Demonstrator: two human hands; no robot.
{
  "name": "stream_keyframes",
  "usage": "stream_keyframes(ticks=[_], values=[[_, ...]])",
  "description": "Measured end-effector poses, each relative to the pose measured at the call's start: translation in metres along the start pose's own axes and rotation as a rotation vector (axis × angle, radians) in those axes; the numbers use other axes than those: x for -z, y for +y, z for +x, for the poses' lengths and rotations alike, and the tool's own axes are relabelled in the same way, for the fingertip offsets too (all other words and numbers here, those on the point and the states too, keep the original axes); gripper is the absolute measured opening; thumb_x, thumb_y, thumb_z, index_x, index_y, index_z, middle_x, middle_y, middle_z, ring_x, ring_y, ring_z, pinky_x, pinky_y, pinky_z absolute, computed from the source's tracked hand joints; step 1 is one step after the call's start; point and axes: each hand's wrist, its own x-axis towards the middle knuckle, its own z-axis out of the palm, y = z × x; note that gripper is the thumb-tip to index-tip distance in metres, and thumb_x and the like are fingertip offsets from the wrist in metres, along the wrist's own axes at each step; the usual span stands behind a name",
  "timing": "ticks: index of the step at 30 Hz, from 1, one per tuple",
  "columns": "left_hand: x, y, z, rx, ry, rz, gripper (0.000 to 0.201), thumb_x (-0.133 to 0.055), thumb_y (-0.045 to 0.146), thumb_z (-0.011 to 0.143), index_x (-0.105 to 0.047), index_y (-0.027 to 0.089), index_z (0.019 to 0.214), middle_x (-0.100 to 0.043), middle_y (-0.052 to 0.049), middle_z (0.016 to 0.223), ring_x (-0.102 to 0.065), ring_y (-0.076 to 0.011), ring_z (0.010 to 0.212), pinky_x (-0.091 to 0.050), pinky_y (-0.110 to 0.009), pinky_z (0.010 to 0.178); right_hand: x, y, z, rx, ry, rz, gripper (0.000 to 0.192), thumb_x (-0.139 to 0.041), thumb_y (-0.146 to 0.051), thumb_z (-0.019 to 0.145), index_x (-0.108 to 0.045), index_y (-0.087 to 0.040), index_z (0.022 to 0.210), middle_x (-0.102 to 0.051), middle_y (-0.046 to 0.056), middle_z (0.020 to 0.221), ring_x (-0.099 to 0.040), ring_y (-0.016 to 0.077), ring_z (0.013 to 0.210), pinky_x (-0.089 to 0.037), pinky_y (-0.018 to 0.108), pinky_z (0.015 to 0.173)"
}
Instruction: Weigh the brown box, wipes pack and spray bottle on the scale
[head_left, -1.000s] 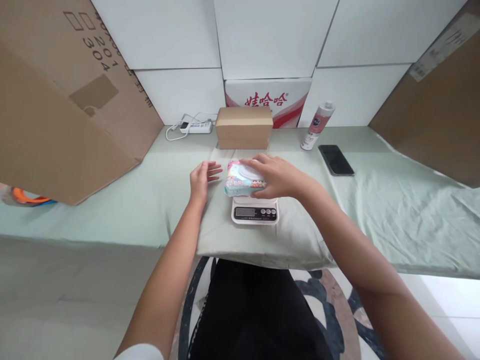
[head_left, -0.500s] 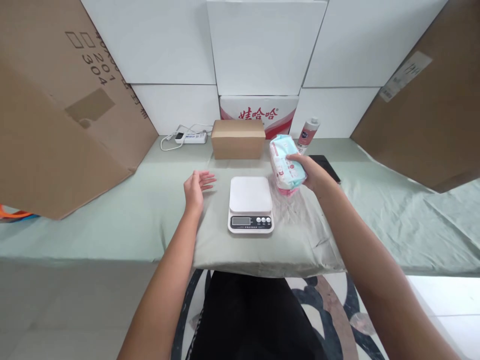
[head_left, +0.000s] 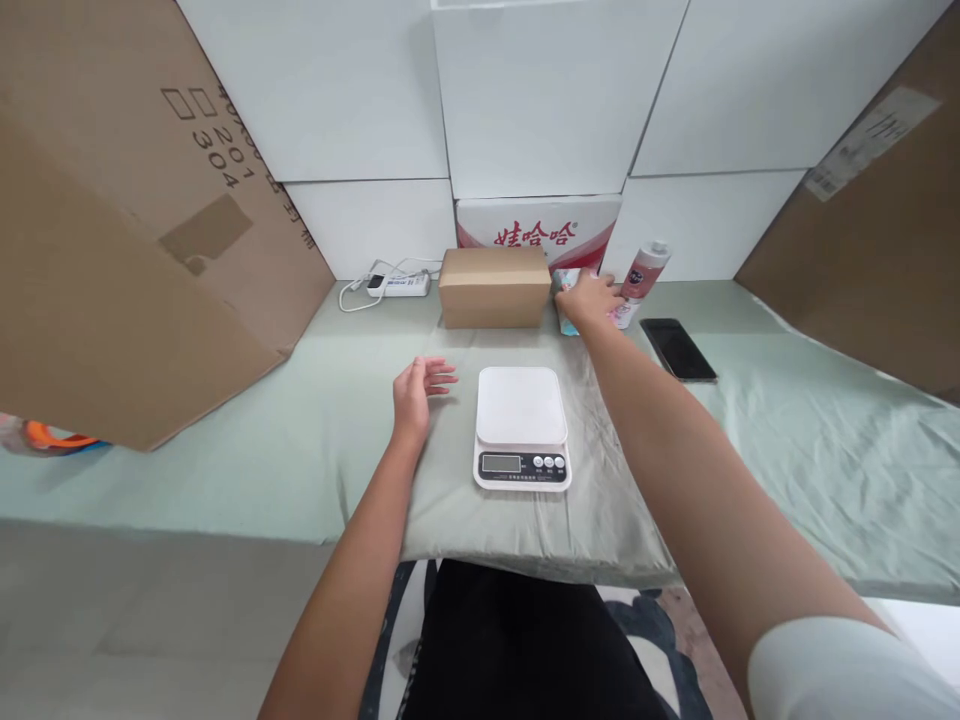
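Note:
At the back of the table, my right hand [head_left: 591, 296] is closed over a light-blue and white soft pack [head_left: 568, 322], its fingers spread across the top. Much of the pack is covered by the hand; its contents do not show. It stands between a small brown cardboard box [head_left: 495, 300] and a bottle with a pink label [head_left: 643, 272]. My left hand [head_left: 420, 392] rests on the cloth with fingers stretched out and nothing in it. Just right of it lies a white kitchen scale [head_left: 521, 410] with a bare platform and a blank display.
A black phone [head_left: 679, 350] lies right of my forearm. A white power strip [head_left: 397, 285] with a cable sits at the back left. Large cardboard panels [head_left: 150, 230] flank both sides. Behind stands a white printed carton [head_left: 536, 230]. Pale green cloth [head_left: 360, 430] covers the table.
My right hand has carried the soft pack from beside the scale to the back of the table, next to the brown box. The view has shifted slightly; my left hand keeps its place.

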Motion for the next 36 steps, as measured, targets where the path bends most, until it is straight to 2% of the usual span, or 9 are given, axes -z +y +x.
stream_keyframes(ticks=[5, 10, 12, 14, 18, 23, 27, 30, 36], values=[[-0.001, 0.001, -0.001, -0.003, -0.014, 0.009, 0.057, -0.055, 0.07, 0.091, -0.075, 0.017, 0.095, -0.083, -0.013, 0.092, -0.079, -0.0225, 0.073, -0.059, -0.032, 0.06, -0.009, 0.007, -0.006, 0.078, 0.088, 0.1, 0.056, -0.06, -0.042, 0.097, -0.059, -0.019, 0.148, -0.054, 0.024, 0.148, -0.049, 0.0423, 0.139, -0.038, 0.064, 0.111], [-0.002, 0.003, -0.002, -0.007, 0.001, 0.004, 0.056, -0.056, 0.068, 0.091, -0.074, 0.016, 0.093, -0.082, -0.013, 0.089, -0.078, -0.0219, 0.07, -0.057, -0.031, 0.059, 0.004, 0.058, -0.02, 0.423, 0.267, 0.388, 0.044, -0.035, -0.029, 0.104, -0.061, -0.016, 0.138, -0.06, 0.017, 0.138, -0.053, 0.0294, 0.135, -0.04, 0.05, 0.118], [-0.001, 0.003, -0.002, -0.014, 0.005, 0.006, 0.055, -0.056, 0.068, 0.09, -0.074, 0.016, 0.093, -0.082, -0.012, 0.088, -0.077, -0.0214, 0.07, -0.056, -0.031, 0.058, 0.002, 0.086, -0.013, 0.404, 0.397, 0.537, 0.039, -0.037, -0.03, 0.102, -0.06, -0.016, 0.13, -0.06, 0.017, 0.129, -0.058, 0.03, 0.127, -0.044, 0.052, 0.114], [-0.001, 0.003, -0.002, -0.02, 0.008, 0.011, 0.055, -0.056, 0.067, 0.09, -0.074, 0.015, 0.093, -0.081, -0.012, 0.087, -0.077, -0.0208, 0.068, -0.054, -0.03, 0.057, -0.004, 0.111, 0.003, 0.266, 0.497, 0.675, 0.037, -0.045, -0.033, 0.097, -0.056, -0.017, 0.129, -0.059, 0.016, 0.124, -0.062, 0.0304, 0.118, -0.049, 0.054, 0.107], [-0.001, 0.002, 0.0, -0.023, 0.018, 0.018, 0.054, -0.056, 0.066, 0.088, -0.074, 0.015, 0.091, -0.08, -0.011, 0.083, -0.075, -0.0195, 0.064, -0.051, -0.028, 0.053, -0.016, 0.136, 0.038, 0.067, 0.382, 0.769, 0.053, -0.064, -0.035, 0.086, -0.052, -0.018, 0.134, -0.062, 0.013, 0.124, -0.065, 0.0288, 0.115, -0.053, 0.05, 0.102], [0.0, 0.0, 0.003, -0.034, 0.026, 0.014, 0.053, -0.058, 0.066, 0.086, -0.073, 0.015, 0.089, -0.078, -0.01, 0.079, -0.073, -0.0175, 0.061, -0.048, -0.026, 0.051, -0.021, 0.132, 0.047, 0.066, 0.204, 0.708, 0.055, -0.073, -0.025, 0.075, -0.059, -0.018, 0.127, -0.072, 0.011, 0.118, -0.07, 0.0291, 0.112, -0.051, 0.049, 0.106], [0.0, 0.0, 0.004, -0.038, 0.021, 0.016, 0.053, -0.058, 0.065, 0.087, -0.073, 0.015, 0.09, -0.077, -0.009, 0.077, -0.072, -0.0163, 0.06, -0.047, -0.025, 0.05, -0.023, 0.13, 0.037, 0.027, 0.181, 0.671, 0.041, -0.075, -0.027, 0.075, -0.065, -0.014, 0.113, -0.074, 0.012, 0.104, -0.071, 0.03, 0.099, -0.053, 0.05, 0.102], [-0.001, 0.001, 0.003, -0.041, 0.017, 0.019, 0.052, -0.058, 0.065, 0.087, -0.073, 0.016, 0.089, -0.077, -0.008, 0.077, -0.071, -0.0161, 0.059, -0.046, -0.025, 0.05, -0.018, 0.139, 0.022, 0.072, 0.277, 0.658, 0.038, -0.076, -0.028, 0.075, -0.066, -0.014, 0.108, -0.073, 0.011, 0.103, -0.069, 0.0275, 0.096, -0.053, 0.048, 0.101], [-0.002, 0.002, 0.001, -0.05, 0.016, 0.013, 0.049, -0.057, 0.063, 0.089, -0.074, 0.017, 0.089, -0.077, -0.008, 0.077, -0.071, -0.0163, 0.06, -0.047, -0.026, 0.051, 0.02, 0.153, -0.048, 0.34, 0.423, 0.786, 0.036, -0.077, -0.043, 0.082, -0.064, -0.019, 0.106, -0.068, 0.005, 0.09, -0.058, 0.0171, 0.067, -0.055, 0.038, 0.071]])
